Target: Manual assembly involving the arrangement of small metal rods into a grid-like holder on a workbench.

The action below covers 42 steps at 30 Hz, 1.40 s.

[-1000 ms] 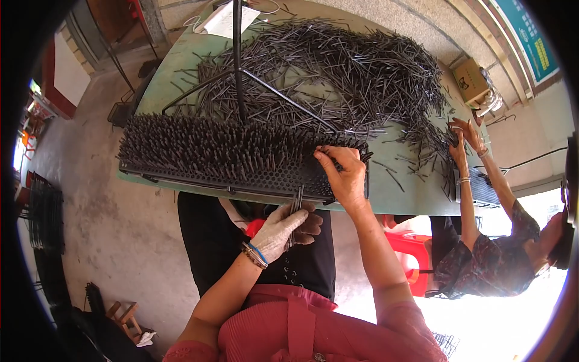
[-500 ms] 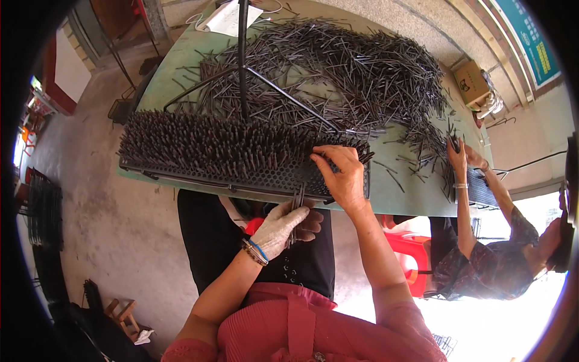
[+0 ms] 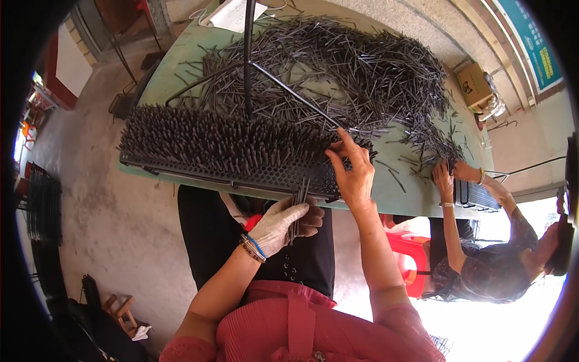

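A long black perforated board (image 3: 294, 175) lies along the table's near edge, its holes packed with upright dark thin sticks (image 3: 205, 140) except for a bare strip along the front and right. Just below that strip, my left hand (image 3: 278, 225), in a pale knitted glove, is closed round a small bundle of loose dark sticks (image 3: 300, 194). My bare right hand (image 3: 354, 176) is over the board's right part, at the edge of the standing sticks. Its thumb and a finger are pinched together while the index finger points up; what lies between them is hidden.
Loose sticks (image 3: 386, 66) are heaped across the green table (image 3: 386, 175). A black metal stand (image 3: 248, 66) rises behind the board. On the right, a co-worker's hands (image 3: 445, 181) work at another rack (image 3: 476, 196). A red stool (image 3: 410, 259) and a cardboard box (image 3: 474, 84) are nearby.
My right hand has shifted slightly right and up, and its index finger has lifted. My left hand keeps the bundle in nearly the same place. The co-worker's hands have come down to their rack.
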Motion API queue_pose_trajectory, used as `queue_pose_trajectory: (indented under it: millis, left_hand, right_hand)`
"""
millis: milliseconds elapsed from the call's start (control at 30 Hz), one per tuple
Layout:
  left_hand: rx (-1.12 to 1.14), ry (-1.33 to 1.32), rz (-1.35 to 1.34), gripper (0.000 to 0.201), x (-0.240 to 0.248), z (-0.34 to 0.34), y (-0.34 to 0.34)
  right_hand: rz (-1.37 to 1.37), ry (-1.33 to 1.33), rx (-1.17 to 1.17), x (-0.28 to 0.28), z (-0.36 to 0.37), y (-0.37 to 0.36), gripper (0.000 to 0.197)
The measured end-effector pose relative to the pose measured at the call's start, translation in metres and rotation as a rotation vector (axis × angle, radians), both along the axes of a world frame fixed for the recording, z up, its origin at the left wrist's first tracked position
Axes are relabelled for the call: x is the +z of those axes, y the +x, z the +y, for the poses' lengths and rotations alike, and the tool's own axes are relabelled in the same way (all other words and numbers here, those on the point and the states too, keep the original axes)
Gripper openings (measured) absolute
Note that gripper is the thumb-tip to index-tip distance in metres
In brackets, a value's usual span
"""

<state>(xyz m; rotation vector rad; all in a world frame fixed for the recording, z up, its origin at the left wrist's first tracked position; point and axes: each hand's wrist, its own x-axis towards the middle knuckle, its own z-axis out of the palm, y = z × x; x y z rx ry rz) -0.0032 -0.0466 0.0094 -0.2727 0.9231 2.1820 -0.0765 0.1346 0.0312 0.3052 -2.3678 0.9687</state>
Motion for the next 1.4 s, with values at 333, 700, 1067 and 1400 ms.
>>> queue_pose_trajectory:
  millis: [333,700,1067,1400]
  left_hand:
    - [-0.046,-0.063,-0.019,0.029,0.006,-0.004,0.001]
    - [-0.030,-0.043,0.032,0.027,-0.015,-0.004,0.002]
    - [-0.045,-0.016,0.007,0.028,-0.010,-0.004,0.002]
    - [0.033,-0.057,0.139,0.030,-0.002,-0.010,0.002]
  right_hand:
    - [0.135,0.039,0.037,-0.009,0.005,-0.005,0.046]
    - [0.172,0.232,0.153,-0.006,0.005,-0.004,0.038]
    - [0.181,0.309,0.069,-0.011,0.001,-0.001,0.033]
    - [-0.263,-0.160,0.094,0.018,-0.012,0.033,0.025]
